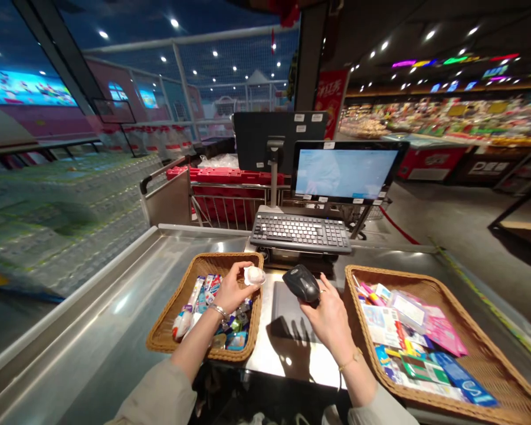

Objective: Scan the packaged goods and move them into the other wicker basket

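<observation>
My left hand (234, 290) is closed on a small white round item (253, 275), pinched between thumb and fingers over the right rim of the left wicker basket (156, 335). What kind of item it is, I cannot make out. Several small packaged goods (199, 293) lie in that basket, partly hidden beneath my forearm. A black barcode scanner (301, 283) is gripped in my right hand (331, 316), raised over the metal counter and a grey flat plate (285, 304). Both hands are apart from each other, with the scanner's head tilted toward the left.
A black keyboard (301, 230) stands ahead, below a lit monitor (343, 171) and a second dark screen (269, 136). At the right is another wicker basket (460, 283) holding several packaged goods (418, 339). Behind the counter is a shopping cart (221, 203). Raised metal edging (71, 301) borders the counter's left.
</observation>
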Available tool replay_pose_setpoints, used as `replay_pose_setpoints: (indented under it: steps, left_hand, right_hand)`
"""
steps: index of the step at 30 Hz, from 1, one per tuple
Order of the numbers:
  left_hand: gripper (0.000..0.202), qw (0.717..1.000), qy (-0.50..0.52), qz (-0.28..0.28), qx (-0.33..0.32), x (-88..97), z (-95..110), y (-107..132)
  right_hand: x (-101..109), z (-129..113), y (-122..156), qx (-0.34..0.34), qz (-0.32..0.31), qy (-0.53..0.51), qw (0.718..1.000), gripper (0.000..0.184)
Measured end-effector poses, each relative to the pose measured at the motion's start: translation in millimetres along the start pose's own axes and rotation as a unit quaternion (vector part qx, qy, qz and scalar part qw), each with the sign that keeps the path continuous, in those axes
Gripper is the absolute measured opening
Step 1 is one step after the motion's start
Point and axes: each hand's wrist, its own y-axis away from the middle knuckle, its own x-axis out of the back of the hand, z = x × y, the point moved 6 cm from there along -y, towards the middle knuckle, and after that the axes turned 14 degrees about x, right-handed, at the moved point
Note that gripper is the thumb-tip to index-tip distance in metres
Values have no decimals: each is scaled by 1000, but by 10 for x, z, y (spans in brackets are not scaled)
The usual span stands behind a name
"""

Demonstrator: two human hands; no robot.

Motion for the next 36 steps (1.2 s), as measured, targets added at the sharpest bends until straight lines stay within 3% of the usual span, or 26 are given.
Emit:
replay_pose_setpoints:
  steps: [7, 13, 18, 25, 36]
  left_hand:
    - [46, 988, -152, 9, -30, -213, -66, -79]
    - [55, 959, -268, -6, -96, -257, -64, -107]
    - [50, 909, -375, 91, -159, -215, 189, -19]
    - [52, 890, -392, 159, -172, -241, 352, 46]
    - [50, 886, -384, 183, -182, -331, 510, 7]
  right_hand:
    - [94, 48, 66, -13, 11, 3, 1000, 36]
    - [110, 63, 98, -8, 14, 13, 1000, 35]
    - [77, 33, 121, 12, 0, 32, 999, 39]
    - [55, -44, 174, 31, -21, 97, 995, 28]
    - [43, -85, 203, 54, -32, 111, 992, 23]
